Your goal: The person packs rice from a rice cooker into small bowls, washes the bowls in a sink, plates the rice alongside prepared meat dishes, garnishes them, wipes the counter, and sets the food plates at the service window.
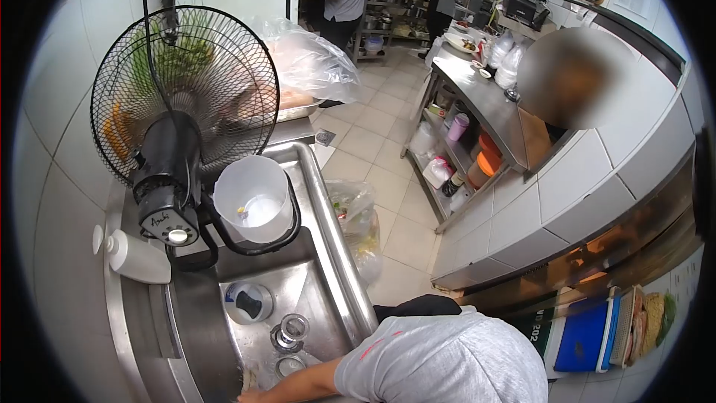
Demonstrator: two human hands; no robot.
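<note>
From a grey short sleeve, my right forearm reaches left over the front rim of a steel sink (pixel 317 209). My right hand (pixel 253 396) is cut by the lower edge of the view, so its grip cannot be made out. A small pale thing (pixel 247 378), too unclear to name, lies beside it. In the basin are a clear round container (pixel 249 303) with something dark in it, a clear glass (pixel 294 326) and a second round glass item (pixel 289 365) near my forearm. My left hand is out of view.
A black fan (pixel 179 97) and a translucent white bucket (pixel 253 198) stand at the sink's far end; a white bottle (pixel 138 257) is left. Clear bags (pixel 356 227) sit on the floor. Across the aisle is a steel counter (pixel 488 97). Other people stand at the back.
</note>
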